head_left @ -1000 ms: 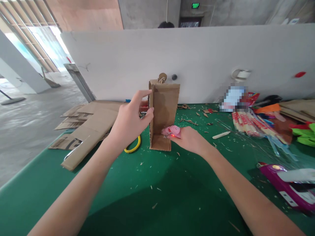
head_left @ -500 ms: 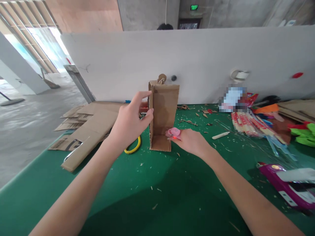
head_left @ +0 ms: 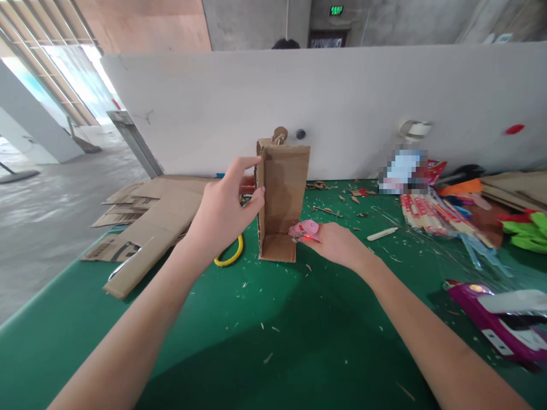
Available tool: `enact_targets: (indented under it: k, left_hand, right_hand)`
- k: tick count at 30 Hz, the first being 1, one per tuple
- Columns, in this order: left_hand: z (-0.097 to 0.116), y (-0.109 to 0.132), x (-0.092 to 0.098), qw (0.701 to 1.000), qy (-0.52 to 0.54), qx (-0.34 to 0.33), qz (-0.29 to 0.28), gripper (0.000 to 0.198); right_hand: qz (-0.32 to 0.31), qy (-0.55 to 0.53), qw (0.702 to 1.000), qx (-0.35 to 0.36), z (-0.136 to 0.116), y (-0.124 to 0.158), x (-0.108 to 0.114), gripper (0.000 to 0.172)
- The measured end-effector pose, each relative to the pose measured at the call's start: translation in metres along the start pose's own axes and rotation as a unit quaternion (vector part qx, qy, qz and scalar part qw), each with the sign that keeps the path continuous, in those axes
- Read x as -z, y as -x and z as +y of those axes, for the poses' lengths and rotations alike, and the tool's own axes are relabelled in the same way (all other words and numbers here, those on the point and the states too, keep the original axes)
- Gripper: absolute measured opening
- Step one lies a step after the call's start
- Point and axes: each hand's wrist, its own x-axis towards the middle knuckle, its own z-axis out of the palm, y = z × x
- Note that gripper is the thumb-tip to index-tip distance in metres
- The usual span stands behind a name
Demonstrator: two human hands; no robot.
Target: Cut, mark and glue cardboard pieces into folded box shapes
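An upright brown cardboard piece (head_left: 284, 188), folded like an open box, stands on the green table (head_left: 273, 341). My left hand (head_left: 224, 213) grips its left wall, thumb in front and fingers behind. My right hand (head_left: 335, 244) is closed on a small pink tool (head_left: 304, 229) with a red light, held at the lower right edge of the cardboard, where the upright wall meets the base flap.
Flat cardboard sheets (head_left: 158, 210) lie at the left. A yellow ring (head_left: 231, 256) sits behind my left wrist. Packs of sticks (head_left: 431, 213) and coloured craft items lie at the right, a purple tool (head_left: 491, 319) nearer. A white partition (head_left: 342, 102) backs the table.
My right hand with the pink tool has moved slightly right, from inside the cardboard box to its lower right edge. My left hand keeps its grip on the left wall.
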Motion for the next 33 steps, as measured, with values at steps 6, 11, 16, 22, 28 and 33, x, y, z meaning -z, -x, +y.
enact_targets:
  k: [6, 11, 16, 22, 28, 33]
  left_hand:
    - [-0.001, 0.0, 0.001, 1.0, 0.001, -0.005, -0.005, 0.043]
    - [-0.001, -0.001, 0.001, 1.0, -0.004, -0.011, -0.005, 0.043]
    - [-0.002, -0.001, -0.001, 1.0, -0.001, -0.014, 0.004, 0.043]
    - [-0.003, -0.001, -0.003, 1.0, 0.009, -0.01, 0.017, 0.043]
    - [-0.006, -0.003, -0.006, 0.999, 0.047, -0.001, 0.022, 0.043]
    - [-0.018, -0.009, -0.012, 0.994, 0.104, 0.002, 0.037, 0.042]
  right_hand:
    - [-0.05, 0.037, 0.996, -0.071, 0.009, 0.004, 0.009, 0.044]
    - [-0.029, -0.013, 0.999, -0.044, 0.007, 0.006, 0.013, 0.043]
    - [-0.031, -0.014, 0.998, -0.044, 0.002, 0.005, 0.009, 0.043]
    - [-0.024, 0.054, 0.998, -0.032, 0.002, 0.004, 0.007, 0.046]
    - [0.007, 0.021, 0.999, -0.029, 0.005, 0.013, 0.023, 0.041]
    - [0.108, -0.2, 0.974, 0.013, 0.0, 0.009, 0.04, 0.036]
